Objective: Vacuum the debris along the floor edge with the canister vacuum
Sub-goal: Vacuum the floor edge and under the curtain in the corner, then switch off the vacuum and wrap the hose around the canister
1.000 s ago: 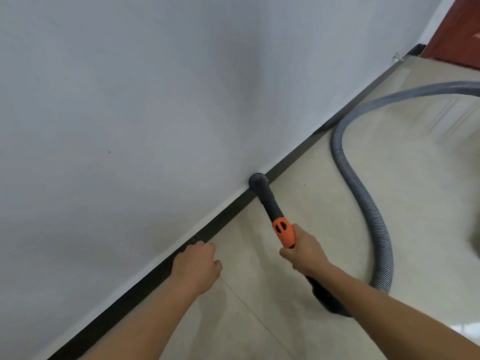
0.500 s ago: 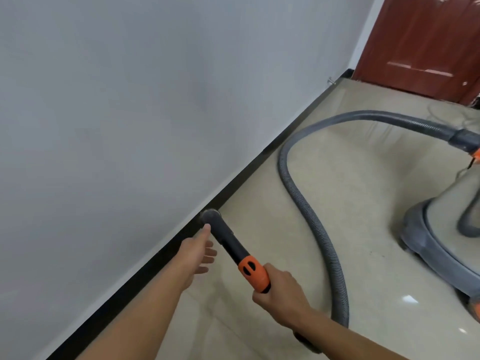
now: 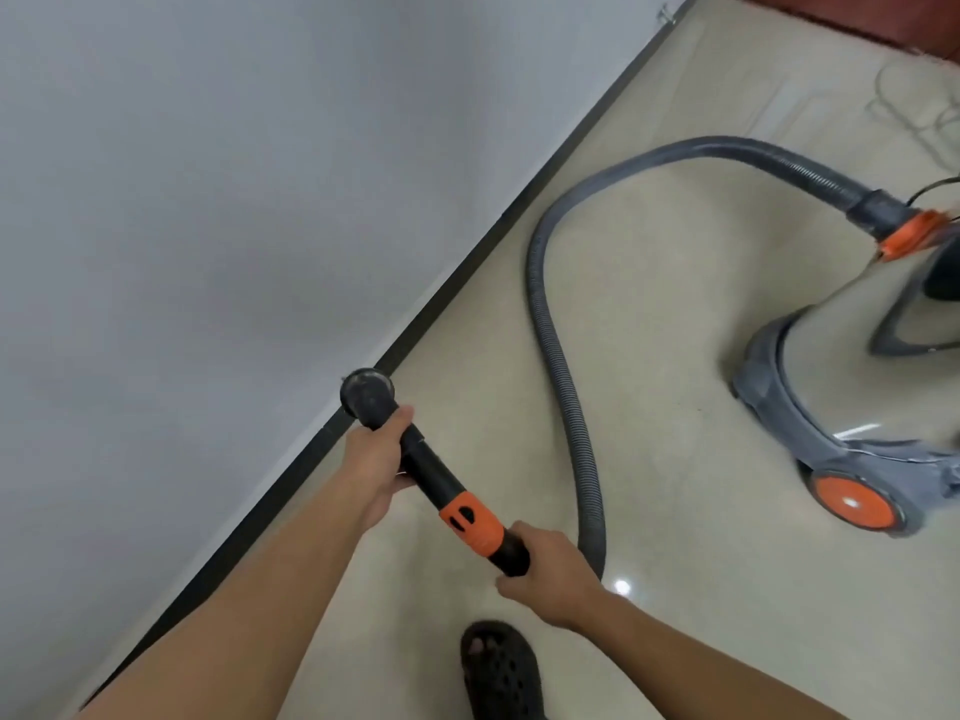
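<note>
The black vacuum wand [image 3: 434, 472] with an orange collar [image 3: 471, 522] points at the dark baseboard [image 3: 452, 283]. Its round nozzle [image 3: 367, 394] sits against the floor edge. My left hand [image 3: 375, 470] grips the wand just behind the nozzle. My right hand [image 3: 548, 576] grips the wand's rear end below the orange collar. The grey ribbed hose [image 3: 558, 356] loops across the tiled floor to the grey canister vacuum [image 3: 841, 418] with an orange wheel at the right. No debris is plainly visible.
A white wall [image 3: 208, 200] fills the left. A foot in a black perforated sandal [image 3: 498, 672] stands at the bottom centre. A red-brown door [image 3: 878, 18] shows at the top right, with cable loops [image 3: 919, 111] on the floor.
My left hand moved from the floor by the baseboard onto the wand and now grips it behind the nozzle. The nozzle has slid back along the baseboard, and the canister has come into view.
</note>
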A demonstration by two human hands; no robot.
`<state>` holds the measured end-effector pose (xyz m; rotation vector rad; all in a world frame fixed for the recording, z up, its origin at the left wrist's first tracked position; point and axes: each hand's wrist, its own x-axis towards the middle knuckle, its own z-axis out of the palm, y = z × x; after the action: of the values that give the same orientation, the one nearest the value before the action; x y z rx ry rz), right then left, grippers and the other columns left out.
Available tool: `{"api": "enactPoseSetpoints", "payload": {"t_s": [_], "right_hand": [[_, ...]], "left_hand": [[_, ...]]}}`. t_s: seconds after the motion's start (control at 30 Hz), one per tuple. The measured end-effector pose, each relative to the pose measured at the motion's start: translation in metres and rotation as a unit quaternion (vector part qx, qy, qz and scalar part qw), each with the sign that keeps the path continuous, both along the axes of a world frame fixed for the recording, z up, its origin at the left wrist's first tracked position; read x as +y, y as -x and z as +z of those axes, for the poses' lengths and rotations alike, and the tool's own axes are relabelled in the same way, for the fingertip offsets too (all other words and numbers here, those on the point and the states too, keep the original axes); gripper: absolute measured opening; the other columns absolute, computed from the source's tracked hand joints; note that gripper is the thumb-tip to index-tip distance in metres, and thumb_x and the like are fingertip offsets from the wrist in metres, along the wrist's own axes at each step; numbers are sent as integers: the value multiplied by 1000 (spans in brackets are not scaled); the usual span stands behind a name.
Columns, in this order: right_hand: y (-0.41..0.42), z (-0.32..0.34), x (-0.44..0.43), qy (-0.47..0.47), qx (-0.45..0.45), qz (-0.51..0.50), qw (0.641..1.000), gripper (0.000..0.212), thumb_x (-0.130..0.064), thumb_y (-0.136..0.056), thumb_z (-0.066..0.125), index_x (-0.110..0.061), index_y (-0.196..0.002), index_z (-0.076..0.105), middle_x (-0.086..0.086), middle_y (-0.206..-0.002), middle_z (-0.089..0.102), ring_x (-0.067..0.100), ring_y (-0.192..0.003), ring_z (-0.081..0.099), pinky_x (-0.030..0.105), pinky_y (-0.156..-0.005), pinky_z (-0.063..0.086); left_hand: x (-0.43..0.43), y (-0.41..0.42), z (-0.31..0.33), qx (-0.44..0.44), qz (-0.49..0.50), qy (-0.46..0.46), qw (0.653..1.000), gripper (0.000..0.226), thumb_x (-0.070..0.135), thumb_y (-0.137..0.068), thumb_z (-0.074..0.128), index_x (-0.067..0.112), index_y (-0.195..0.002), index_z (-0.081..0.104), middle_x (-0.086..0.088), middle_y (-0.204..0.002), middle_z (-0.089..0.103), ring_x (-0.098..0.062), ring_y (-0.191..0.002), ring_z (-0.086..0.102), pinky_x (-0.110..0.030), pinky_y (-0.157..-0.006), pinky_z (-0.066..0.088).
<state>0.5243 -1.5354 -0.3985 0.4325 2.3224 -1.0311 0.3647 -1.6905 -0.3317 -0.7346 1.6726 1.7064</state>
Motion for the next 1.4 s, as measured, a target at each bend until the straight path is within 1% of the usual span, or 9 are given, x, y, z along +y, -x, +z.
{"api": "enactPoseSetpoints", "payload": {"t_s": [0.2,0.4,0.6,0.73,0.83,0.93,1.13,1.27,1.4], "right_hand": [[-28,83,11,16,-15,-15,1000,19,-32,-72,65,-27,-85,52,-5,-75,63,14,-71,61,34,-68,52],[4,145,36,33,22,-160,986,19,-25,-71,65,-31,-79,49,-11,-63,55,7,-58,50,18,-57,37],[94,164,137,66,14,-355,932,17,-14,-72,71,-22,-73,56,0,-63,60,19,-58,56,35,-57,47],[177,203,209,123,40,-427,895,11,-2,-80,66,-2,-80,55,12,-62,55,19,-53,52,28,-49,47],[239,228,242,194,68,-501,840,11,-1,-79,65,-4,-79,54,14,-61,54,20,-52,51,31,-54,47],[285,239,252,300,68,-600,738,10,1,-78,63,-5,-80,55,10,-60,53,21,-50,50,32,-56,47],[318,235,268,403,2,-740,539,18,-3,-78,68,-10,-84,53,6,-56,54,19,-46,51,31,-56,51],[305,237,297,374,-32,-804,462,24,-1,-78,71,-7,-94,53,8,-56,55,19,-41,53,33,-52,51],[286,244,320,385,-18,-832,400,17,2,-84,61,-8,-89,48,7,-60,48,20,-45,53,33,-53,53]], "left_hand": [[17,-10,81,-14,-45,-2,999,18,27,-96,58,12,-99,48,-21,-101,61,-42,-94,67,-53,-87,54],[74,42,144,6,-183,22,983,31,39,-99,50,10,-109,57,-15,-102,68,-30,-94,68,-43,-81,57],[124,102,152,-12,-233,121,965,18,26,-97,53,10,-103,60,-15,-99,67,-26,-84,65,-35,-75,52],[160,104,146,-54,-310,138,939,27,9,-90,63,5,-116,58,-11,-91,61,-15,-69,55,-17,-53,42],[193,110,138,-51,-393,115,911,50,15,-79,77,18,-123,55,-5,-112,59,-12,-94,59,-13,-68,44],[223,127,138,-48,-512,66,855,77,26,-64,85,25,-131,46,5,-115,54,-11,-106,54,-18,-78,45],[239,185,155,247,-589,284,715,15,28,-77,58,26,-86,46,6,-77,60,-13,-76,59,-31,-68,51],[254,223,183,381,-680,271,565,11,27,-86,53,27,-95,48,9,-85,57,-12,-78,55,-28,-72,47],[284,256,192,500,-677,237,486,40,26,-63,82,26,-91,53,10,-76,58,-11,-65,55,-25,-58,42]]}}
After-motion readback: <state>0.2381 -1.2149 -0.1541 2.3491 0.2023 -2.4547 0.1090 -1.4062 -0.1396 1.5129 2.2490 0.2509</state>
